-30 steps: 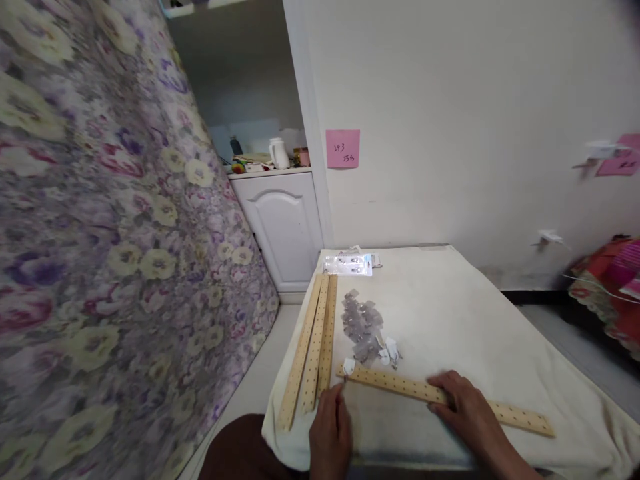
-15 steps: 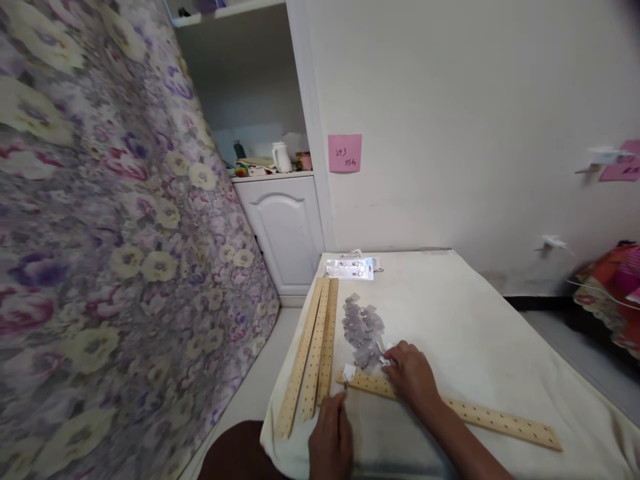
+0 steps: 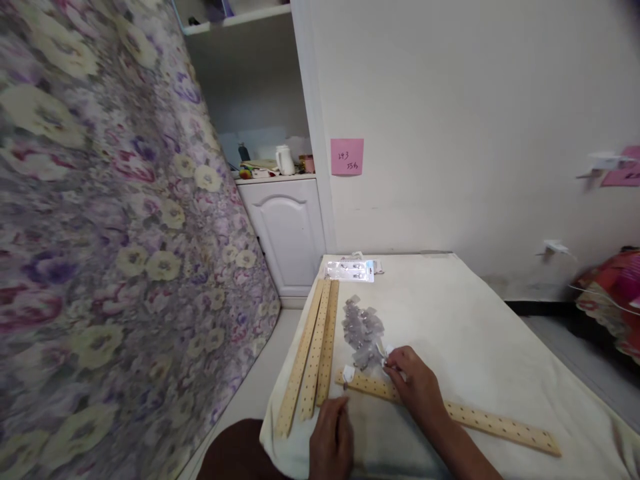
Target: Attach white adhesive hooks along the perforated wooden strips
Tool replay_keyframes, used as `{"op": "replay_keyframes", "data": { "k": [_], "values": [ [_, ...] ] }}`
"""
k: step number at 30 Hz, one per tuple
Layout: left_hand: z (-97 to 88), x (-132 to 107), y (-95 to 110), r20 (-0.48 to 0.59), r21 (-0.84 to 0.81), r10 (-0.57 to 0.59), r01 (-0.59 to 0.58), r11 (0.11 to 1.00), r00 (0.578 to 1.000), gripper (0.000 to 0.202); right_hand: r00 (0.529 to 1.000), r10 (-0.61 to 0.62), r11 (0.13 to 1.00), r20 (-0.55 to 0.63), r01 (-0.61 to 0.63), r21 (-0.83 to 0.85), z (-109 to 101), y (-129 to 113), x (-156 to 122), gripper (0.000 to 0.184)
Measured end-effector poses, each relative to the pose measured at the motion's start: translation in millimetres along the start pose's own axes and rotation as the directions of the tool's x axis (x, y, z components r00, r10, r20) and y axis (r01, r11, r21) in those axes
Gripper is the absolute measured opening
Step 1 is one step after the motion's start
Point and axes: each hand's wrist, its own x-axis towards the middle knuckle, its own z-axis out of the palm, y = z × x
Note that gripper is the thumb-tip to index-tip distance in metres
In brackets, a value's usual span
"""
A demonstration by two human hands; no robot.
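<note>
My right hand (image 3: 414,381) is above the perforated wooden strip (image 3: 495,420) that lies slantwise near the table's front. Its thumb and fingertips pinch a small piece with a white tag (image 3: 384,365), too small to make out further. My left hand (image 3: 331,437) is low at the table's front edge, fingers curled together; whether anything is in them is hidden. Just beyond its fingertips, another small white tag (image 3: 349,374) with a dark stem shows at the strip's left end. A heap of small clear packets (image 3: 361,330) lies beyond both hands.
Several perforated wooden strips (image 3: 316,340) lie lengthwise along the table's left side. A clear package (image 3: 350,270) rests at the far left corner of the cloth-covered table (image 3: 430,293). Left of the table hangs a floral curtain (image 3: 125,233); a white cabinet (image 3: 285,233) stands behind.
My right hand's fingers have shifted slightly around the tagged piece. My left fingertips now sit a little lower, with a small gap to the tag's stem. The view has tilted slightly.
</note>
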Motion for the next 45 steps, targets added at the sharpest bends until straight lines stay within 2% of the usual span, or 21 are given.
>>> {"op": "replay_keyframes", "data": {
  "k": [3,5,7,9,12,16,24,26,28,31,35,37,40,43,45],
  "values": [
    [9.9,-1,24,0.093,-0.199,-0.174,0.19,0.961,0.98,0.03,1.0,-0.005,0.998,-0.006,0.005,0.056,1,-5,-13,0.013],
    [19.9,0,39,0.214,-0.362,-0.268,0.331,0.872,0.94,0.041,0.999,-0.027,0.995,0.018,0.025,0.094,4,-10,-20,0.014],
    [29.0,3,50,0.276,-0.484,-0.313,0.413,0.772,0.909,0.052,0.998,-0.05,0.99,0.043,0.044,0.132,5,-15,-27,0.016],
    [35.0,6,55,0.307,-0.533,-0.352,0.467,0.706,0.884,0.058,0.996,-0.072,0.984,0.059,0.062,0.167,5,-18,-32,0.019],
    [37.4,10,58,0.335,-0.544,-0.409,0.529,0.651,0.849,0.059,0.992,-0.109,0.972,0.062,0.094,0.215,3,-17,-37,0.021],
    [34.7,11,63,0.324,-0.575,-0.451,0.552,0.604,0.832,0.054,0.988,-0.141,0.959,0.056,0.122,0.257,0,-15,-43,0.021],
    [32.1,11,62,0.249,-0.586,-0.412,0.475,0.657,0.877,0.04,0.988,-0.136,0.907,0.069,0.097,0.409,-2,-16,-50,0.02],
    [32.4,12,62,0.23,-0.58,-0.413,0.465,0.669,0.881,0.039,0.994,-0.083,0.892,0.078,0.039,0.451,-4,-17,-49,0.017],
    [32.8,12,63,0.213,-0.57,-0.422,0.463,0.679,0.881,0.038,0.994,0.024,0.875,0.11,-0.074,0.478,-7,-17,-48,0.017],
    [35.1,10,63,0.207,-0.556,-0.425,0.464,0.69,0.881,0.037,0.967,0.165,0.842,0.192,-0.239,0.484,-8,-18,-45,0.019],
    [42.9,2,57,0.231,-0.566,-0.412,0.467,0.68,0.881,0.036,0.936,0.191,0.81,0.294,-0.32,0.491,-5,-15,-40,0.017],
    [46.1,-2,51,0.215,-0.544,-0.416,0.462,0.7,0.883,0.038,0.931,0.205,0.827,0.302,-0.33,0.455,-4,-10,-35,0.017],
    [44.4,-7,43,0.133,-0.394,-0.389,0.409,0.823,0.911,0.035,0.943,0.195,0.892,0.272,-0.285,0.351,-4,-1,-22,0.017],
    [36.3,-9,39,0.095,-0.151,-0.255,0.267,0.952,0.962,0.025,0.947,0.176,0.927,0.27,-0.252,0.277,0,8,-6,0.019],
    [31.6,-9,37,0.107,-0.032,-0.157,0.161,0.986,0.982,0.023,0.947,0.178,0.943,0.267,-0.242,0.23,5,13,2,0.021]
  ]
}}
